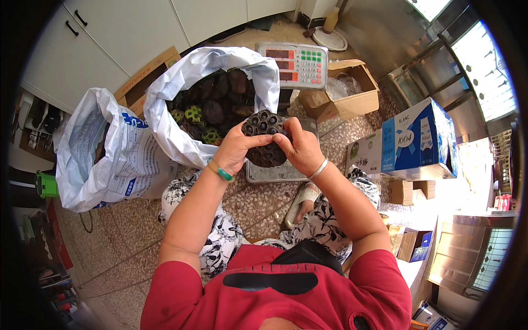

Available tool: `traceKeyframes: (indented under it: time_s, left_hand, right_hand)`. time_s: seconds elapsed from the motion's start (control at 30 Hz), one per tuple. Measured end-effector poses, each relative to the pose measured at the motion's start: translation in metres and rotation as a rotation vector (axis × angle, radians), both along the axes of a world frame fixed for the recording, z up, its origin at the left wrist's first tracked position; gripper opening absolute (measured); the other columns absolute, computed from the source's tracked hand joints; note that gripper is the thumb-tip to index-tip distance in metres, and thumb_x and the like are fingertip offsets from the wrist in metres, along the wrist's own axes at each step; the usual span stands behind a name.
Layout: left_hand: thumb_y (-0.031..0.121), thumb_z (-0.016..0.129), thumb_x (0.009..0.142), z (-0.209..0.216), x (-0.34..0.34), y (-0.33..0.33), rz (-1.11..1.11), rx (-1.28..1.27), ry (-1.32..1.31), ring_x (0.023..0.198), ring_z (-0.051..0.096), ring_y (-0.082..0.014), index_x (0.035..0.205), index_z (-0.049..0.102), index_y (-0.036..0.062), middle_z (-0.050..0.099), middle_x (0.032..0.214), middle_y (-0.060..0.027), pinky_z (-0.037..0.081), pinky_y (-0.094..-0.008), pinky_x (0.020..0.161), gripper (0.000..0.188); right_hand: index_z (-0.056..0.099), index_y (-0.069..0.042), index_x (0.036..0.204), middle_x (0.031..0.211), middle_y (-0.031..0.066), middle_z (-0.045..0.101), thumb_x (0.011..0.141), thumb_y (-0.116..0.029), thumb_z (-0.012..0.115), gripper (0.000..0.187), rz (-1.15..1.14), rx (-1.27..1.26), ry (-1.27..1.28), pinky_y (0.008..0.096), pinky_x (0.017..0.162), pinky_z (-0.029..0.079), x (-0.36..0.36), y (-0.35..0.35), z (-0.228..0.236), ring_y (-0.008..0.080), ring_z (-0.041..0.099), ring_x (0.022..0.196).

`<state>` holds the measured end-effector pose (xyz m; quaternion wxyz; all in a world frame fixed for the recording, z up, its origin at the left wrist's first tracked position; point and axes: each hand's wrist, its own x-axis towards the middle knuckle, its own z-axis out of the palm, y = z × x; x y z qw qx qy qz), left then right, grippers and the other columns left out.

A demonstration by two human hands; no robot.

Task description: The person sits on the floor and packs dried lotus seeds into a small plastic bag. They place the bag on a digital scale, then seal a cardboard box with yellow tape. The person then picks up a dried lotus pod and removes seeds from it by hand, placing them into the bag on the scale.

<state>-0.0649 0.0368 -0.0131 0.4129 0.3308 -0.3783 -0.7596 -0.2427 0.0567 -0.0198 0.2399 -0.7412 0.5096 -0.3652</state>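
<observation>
Between both my hands is a dark brown dried lotus seed pod [266, 156], its pitted face with dark seeds turned up. My left hand [233, 149] wraps round its left side, the thumb reaching across the face. From the right, my right hand [306, 150] grips the pod, with thumb and fingertips close to the seeds. A white woven sack [165, 129] with its mouth rolled open stands just beyond my left hand, holding many dark pods [212, 99] and a few green pods [193, 114]. Below the pod lies the metal platform [275, 174] of a scale.
The scale's keypad display [295, 65] stands behind the sack. An open cardboard box [352, 99] holds clear plastic. A second white sack [82, 159] is at the left, a blue and white carton [415, 143] at the right. Cabinets [132, 33] line the far side.
</observation>
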Motion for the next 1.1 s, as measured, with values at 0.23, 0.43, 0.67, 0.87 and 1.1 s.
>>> traceKeyframes:
  time_s: [0.23, 0.43, 0.67, 0.87, 1.1]
  left_hand:
    - [0.005, 0.064, 0.076, -0.003, 0.002, -0.002, -0.072, 0.11, 0.156, 0.087, 0.06, -0.0158, 0.104, 0.056, 0.0009, 0.062, 0.096, -0.006, 0.047, -0.029, 0.08, 0.029]
    - [0.006, 0.068, 0.074, 0.003, 0.002, -0.004, -0.053, 0.098, 0.056, 0.084, 0.059, -0.0135, 0.102, 0.057, 0.0013, 0.062, 0.094, -0.0047, 0.046, -0.027, 0.079, 0.03]
    - [0.004, 0.067, 0.073, 0.004, -0.004, 0.003, -0.004, 0.061, 0.01, 0.086, 0.058, -0.0129, 0.103, 0.057, 0.0017, 0.062, 0.094, -0.0042, 0.045, -0.0268, 0.08, 0.031]
    - [0.001, 0.065, 0.071, -0.003, 0.0, 0.001, -0.061, 0.062, 0.134, 0.084, 0.06, -0.0151, 0.101, 0.058, 0.0011, 0.063, 0.092, -0.0056, 0.047, -0.0287, 0.078, 0.03]
    - [0.001, 0.064, 0.072, -0.007, -0.002, -0.004, 0.0, 0.17, 0.079, 0.083, 0.061, -0.0166, 0.101, 0.058, 0.0008, 0.063, 0.092, -0.0062, 0.048, -0.0302, 0.078, 0.03]
  right_hand:
    - [0.046, -0.01, 0.09, 0.066, -0.0056, 0.042, 0.092, -0.028, 0.047, 0.018, 0.164, 0.701, -0.868, 0.0148, 0.043, 0.03, -0.005, 0.0, 0.008, 0.0024, 0.037, 0.052]
    - [0.053, -0.008, 0.09, 0.079, 0.0, 0.054, 0.091, -0.024, 0.048, 0.017, 0.087, 0.924, -1.133, 0.0197, 0.054, 0.039, -0.025, -0.023, -0.006, 0.0073, 0.049, 0.067]
    - [0.054, -0.001, 0.098, 0.08, -0.0027, 0.052, 0.091, -0.03, 0.05, 0.03, 0.212, 0.586, -0.639, 0.0189, 0.065, 0.039, -0.01, -0.013, -0.007, 0.0033, 0.043, 0.074]
    - [0.053, -0.002, 0.106, 0.094, 0.0, 0.058, 0.092, -0.019, 0.048, 0.023, 0.355, 0.723, -1.073, 0.0216, 0.076, 0.045, -0.004, -0.011, -0.015, 0.0059, 0.053, 0.086]
    - [0.053, -0.004, 0.082, 0.071, -0.0017, 0.055, 0.089, -0.028, 0.054, 0.025, 0.097, 0.569, -0.675, 0.0223, 0.058, 0.041, -0.005, -0.019, -0.01, 0.0067, 0.049, 0.065]
